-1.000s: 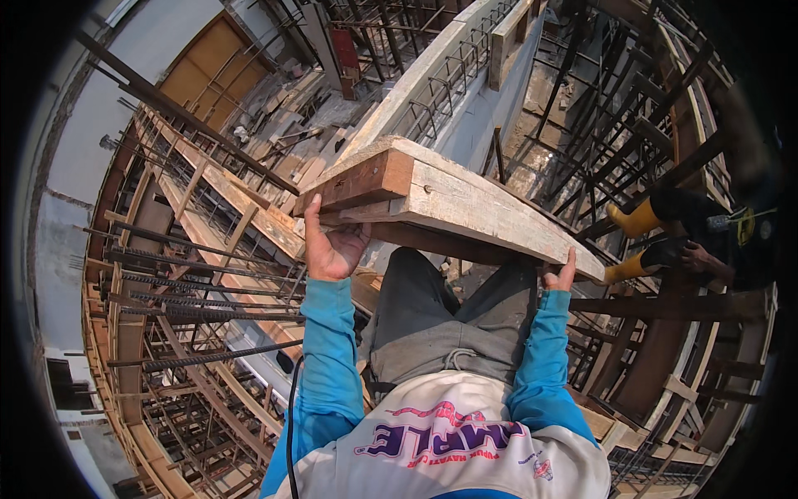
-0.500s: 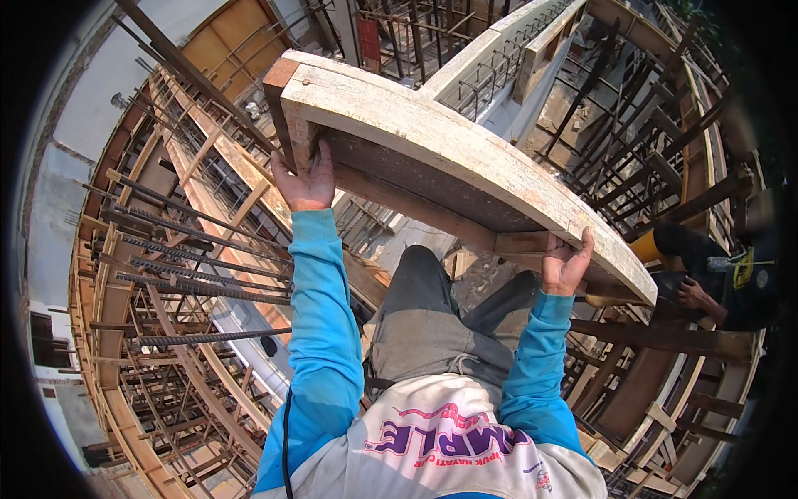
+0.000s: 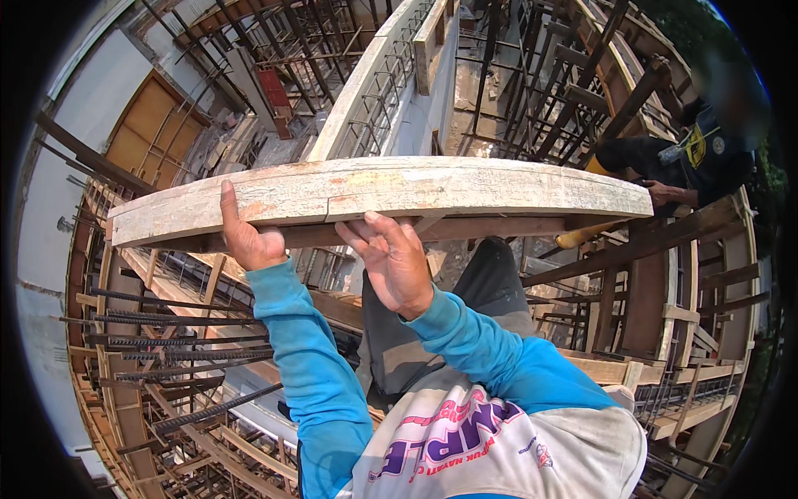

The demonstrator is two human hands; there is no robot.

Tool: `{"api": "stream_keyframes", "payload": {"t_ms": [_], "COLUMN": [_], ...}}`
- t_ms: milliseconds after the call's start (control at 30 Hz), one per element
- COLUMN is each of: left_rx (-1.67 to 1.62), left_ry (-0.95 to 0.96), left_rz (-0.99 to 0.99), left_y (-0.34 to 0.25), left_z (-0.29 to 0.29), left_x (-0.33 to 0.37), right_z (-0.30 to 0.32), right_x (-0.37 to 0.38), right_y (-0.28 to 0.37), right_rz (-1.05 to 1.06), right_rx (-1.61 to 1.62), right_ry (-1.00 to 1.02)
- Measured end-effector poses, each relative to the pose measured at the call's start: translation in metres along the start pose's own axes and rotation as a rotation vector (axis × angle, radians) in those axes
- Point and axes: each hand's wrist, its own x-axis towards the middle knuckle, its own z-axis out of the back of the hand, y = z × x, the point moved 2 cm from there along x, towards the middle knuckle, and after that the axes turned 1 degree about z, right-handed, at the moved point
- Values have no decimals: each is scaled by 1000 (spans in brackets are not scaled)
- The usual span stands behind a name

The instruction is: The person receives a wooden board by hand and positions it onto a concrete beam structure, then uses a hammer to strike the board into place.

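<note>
A long wooden formwork panel [image 3: 465, 186], whitish along its edge and framed with timber, spans the view in front of me. My left hand [image 3: 252, 239] grips it left of the middle, with one finger up over the pale edge and the others partly hidden beneath. My right hand [image 3: 386, 259] is turned palm up under the middle, its fingers bent against the lower edge. Both hands bear on the panel. At its right end is a co-worker's hand [image 3: 665, 193]; whether it touches the panel I cannot tell.
Ribbed steel bars [image 3: 187, 339] jut out at the left. A concrete-coloured beam form [image 3: 357, 91] with rebar inside runs away beyond the panel. Dark props [image 3: 582, 83] stand far right, and a thick timber [image 3: 640, 241] crosses near the co-worker [image 3: 706, 154].
The panel has swung from slanting to nearly level across my view, its left end lower. My right hand has shifted left along it, closer to my left hand. The co-worker's hand is now by its right end.
</note>
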Motion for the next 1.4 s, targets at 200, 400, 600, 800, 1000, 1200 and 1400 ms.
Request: {"api": "stream_keyframes", "payload": {"t_ms": [200, 400, 600, 800, 1000, 1200, 1400], "left_rx": [101, 328, 552, 880, 564, 966, 385], "left_ry": [5, 132, 214, 158, 5, 269, -210], "left_rz": [68, -76, -84, -210, -97, -373, 14], "left_y": [-35, -106, -165, -120, -77, -63, -84], "left_z": [45, 69, 89, 127, 200, 188, 151], "left_x": [46, 118, 168, 168, 197, 178, 139], "right_z": [-21, -75, -91, -48, 8, 33, 72], "right_x": [-2, 0, 1, 8, 17, 8, -73], "right_y": [-24, -32, -83, -107, -102, -20, 214], "right_rz": [-46, -50, 54, -66, -62, -25, 890], "right_rx": [73, 96, 110, -60, -625, -812, -827], "right_ry": [9, 145, 320, 269, 367, 566, 62]}}
